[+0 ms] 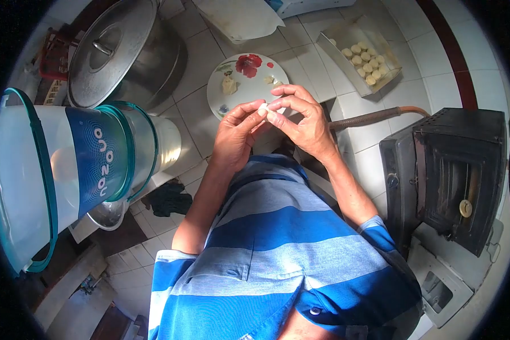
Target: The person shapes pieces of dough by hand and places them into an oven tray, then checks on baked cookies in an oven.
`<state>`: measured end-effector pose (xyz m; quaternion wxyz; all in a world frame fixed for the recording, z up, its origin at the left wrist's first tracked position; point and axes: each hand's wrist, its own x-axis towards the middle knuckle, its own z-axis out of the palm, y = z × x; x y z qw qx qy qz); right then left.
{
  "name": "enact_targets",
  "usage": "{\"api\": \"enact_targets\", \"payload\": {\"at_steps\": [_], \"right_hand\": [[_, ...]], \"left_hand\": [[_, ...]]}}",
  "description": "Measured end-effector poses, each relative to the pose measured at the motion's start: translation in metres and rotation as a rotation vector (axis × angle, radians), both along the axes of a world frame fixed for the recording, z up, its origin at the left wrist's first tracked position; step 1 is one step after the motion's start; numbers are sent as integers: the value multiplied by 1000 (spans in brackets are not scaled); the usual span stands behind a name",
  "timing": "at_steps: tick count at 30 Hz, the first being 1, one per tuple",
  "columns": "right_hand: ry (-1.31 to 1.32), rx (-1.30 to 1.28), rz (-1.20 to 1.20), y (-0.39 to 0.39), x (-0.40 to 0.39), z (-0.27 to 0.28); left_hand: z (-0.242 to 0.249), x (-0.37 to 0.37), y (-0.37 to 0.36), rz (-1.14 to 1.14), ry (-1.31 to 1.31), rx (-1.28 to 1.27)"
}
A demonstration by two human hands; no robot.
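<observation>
2 hands (236,129) meet beside the floral plate (215,93), fingers (293,103) curled, pinching 1 small pale piece (263,106).

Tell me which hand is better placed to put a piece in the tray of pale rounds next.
Probably the right hand: it is nearer the tray, which lies beyond it to the right. The left hand is farther across. Both hold the small white piece.

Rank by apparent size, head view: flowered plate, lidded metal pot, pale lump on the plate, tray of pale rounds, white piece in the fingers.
1. Lidded metal pot
2. Flowered plate and tray: too close to rank
3. Pale lump
4. White piece, partly hidden by fingers
</observation>
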<state>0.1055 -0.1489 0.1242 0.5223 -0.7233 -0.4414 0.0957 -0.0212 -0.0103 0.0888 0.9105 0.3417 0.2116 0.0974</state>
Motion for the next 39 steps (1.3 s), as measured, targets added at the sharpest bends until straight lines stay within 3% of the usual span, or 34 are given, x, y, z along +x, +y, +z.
{"api": "enact_targets", "payload": {"at_steps": [9, 15, 20, 30, 39], "right_hand": [[-128, 55, -64, 2, -10, 4], [46, 58, -5, 0, -4, -11], [384, 158, 6, -7, 2, -9], [79, 28, 18, -9, -2, -2], [-91, 20, -14, -10, -8, 1]], "left_hand": [[10, -3, -5, 66, -9, -5], [6, -4, -6, 57, -18, -9], [13, -8, -4, 38, -18, -82], [5, -6, -11, 36, -12, 53], [3, -5, -10, 71, -15, -41]]}}
